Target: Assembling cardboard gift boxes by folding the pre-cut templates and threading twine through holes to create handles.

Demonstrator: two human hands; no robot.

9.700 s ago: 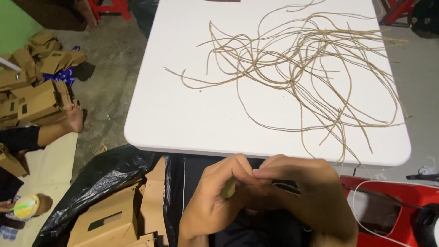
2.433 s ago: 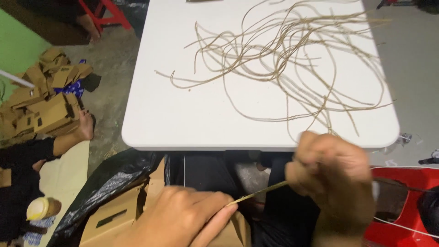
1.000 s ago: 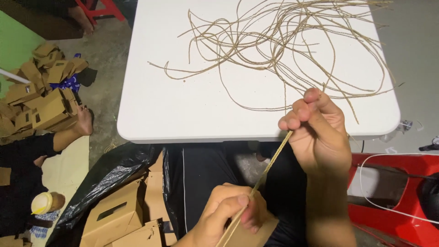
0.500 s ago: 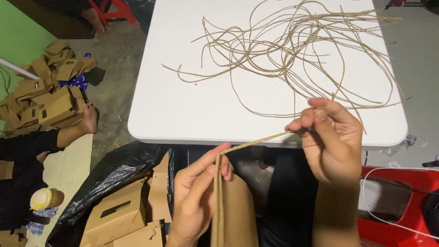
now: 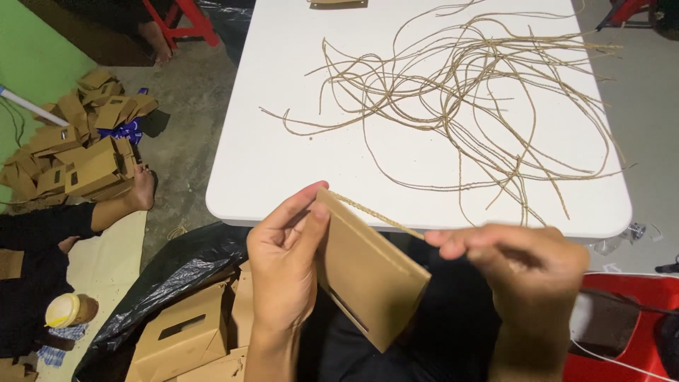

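1. Light is bright and even on the white table point(image 5: 283, 163), which is slightly overexposed.
2. The floor point(image 5: 191, 106) is dimmer; soft shadows lie under the table edge.
3. The right hand point(image 5: 523, 272) shows motion blur; the left hand point(image 5: 286, 272) is sharper.

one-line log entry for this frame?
left hand: holds brown bag | right hand: pinches twine, taut from bag's top | loose twine on white table
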